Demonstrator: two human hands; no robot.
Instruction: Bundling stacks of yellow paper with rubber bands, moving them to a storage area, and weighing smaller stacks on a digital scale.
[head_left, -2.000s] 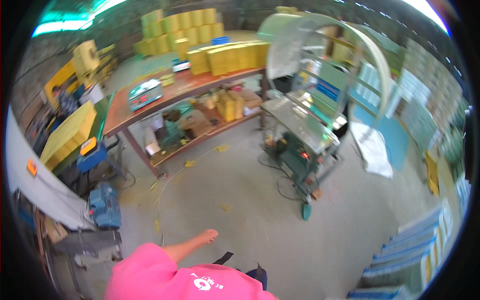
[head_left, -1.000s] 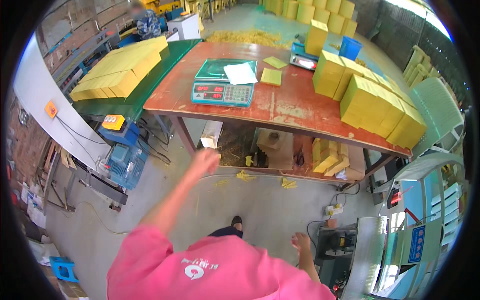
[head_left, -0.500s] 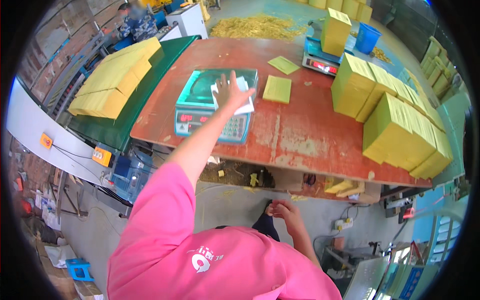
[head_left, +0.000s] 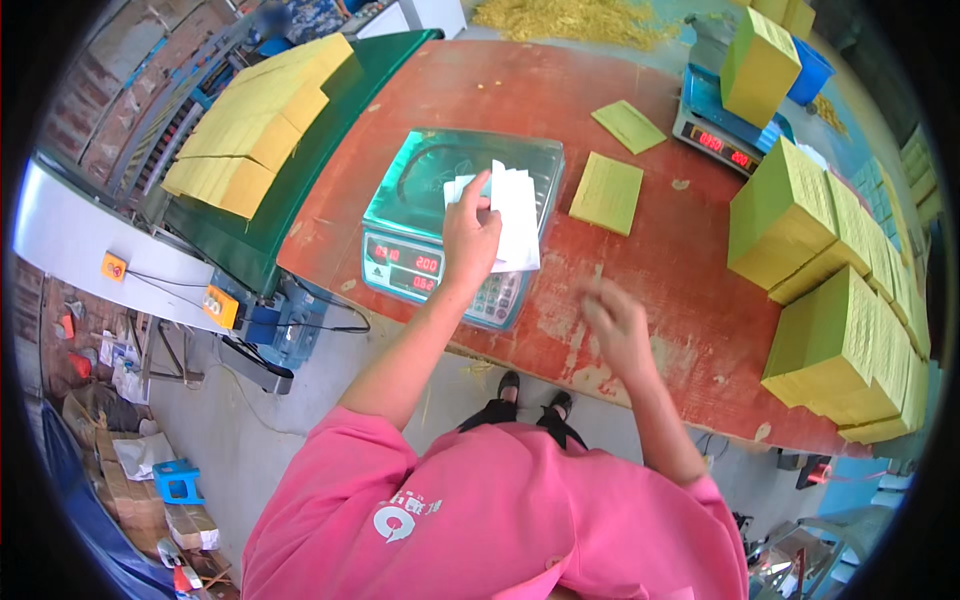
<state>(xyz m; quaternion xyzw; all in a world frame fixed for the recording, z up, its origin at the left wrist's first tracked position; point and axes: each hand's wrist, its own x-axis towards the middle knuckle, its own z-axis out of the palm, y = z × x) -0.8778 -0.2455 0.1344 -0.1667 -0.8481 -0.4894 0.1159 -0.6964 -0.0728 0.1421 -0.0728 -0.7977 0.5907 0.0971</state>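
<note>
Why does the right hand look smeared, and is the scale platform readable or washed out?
Head view: the right hand is motion-blurred above the red table; the left hand, on white papers, is sharp. The scale platform carries a pale sheen. Table edges bow toward the fisheye rim, which goes dark.

The papers (head_left: 517,215) are white. The scale (head_left: 455,225) under them is green-blue with red glowing numbers. The counter (head_left: 560,110) is red-brown and worn. The flat sheets (head_left: 607,192) and the big stacks (head_left: 830,300) are yellow. The person's shirt (head_left: 500,520) is pink.
</note>
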